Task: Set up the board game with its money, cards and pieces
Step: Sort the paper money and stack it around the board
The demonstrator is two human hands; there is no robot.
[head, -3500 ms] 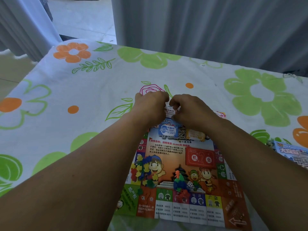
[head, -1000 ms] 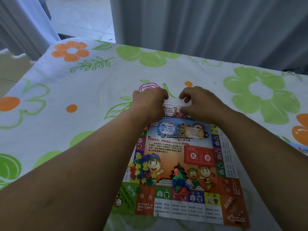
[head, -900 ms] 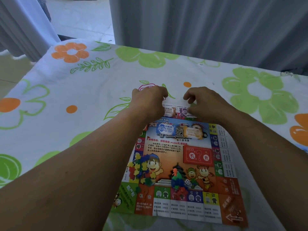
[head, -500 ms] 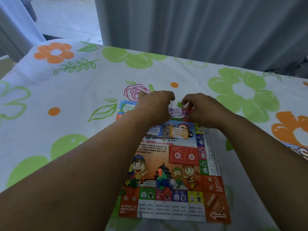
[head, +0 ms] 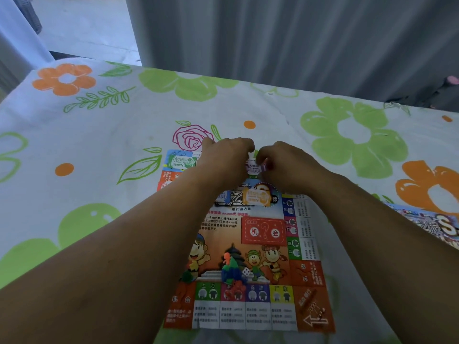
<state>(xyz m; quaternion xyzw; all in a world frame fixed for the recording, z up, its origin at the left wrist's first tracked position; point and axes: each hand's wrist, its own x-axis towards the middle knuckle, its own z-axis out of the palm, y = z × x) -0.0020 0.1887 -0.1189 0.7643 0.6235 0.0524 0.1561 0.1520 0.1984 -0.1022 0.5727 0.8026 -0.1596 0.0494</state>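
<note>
Pinching: purple note (head: 252, 167) taken at both ends, left hand (head: 224, 160) on the left end, right hand (head: 290, 167) on the right end, fingers of both curled in; left fingertips mostly hidden behind the knuckles.
Note position: at the far edge of the board (head: 306, 269), between the two hands; touching the board or lifted off it, cannot tell.
Note axis: long side left to right, along the board's far edge; print seemingly upright to the camera, too blurred to be sure.
Board: unfolded flat on the flowered cloth (head: 99, 150), arrow corner nearest, on the right.
Done, as judged: board laid; green note (head: 180, 161) set on the far left corner, long side left to right, print upside down to the camera; orange note (head: 255, 197) on the title panel, blue note (head: 223, 196) beside it, half under the left forearm.
Left, as judged: purple note to be set down; pieces (head: 231, 269) and die (head: 246, 271) heaped at the board's middle, not yet shared out; no loose cards seen, red card panel (head: 263, 232) bare.
Stage: early to middle, money being dealt with.
Aside: box lid (head: 437, 225) at the right edge of the cloth, partly out of view.
</note>
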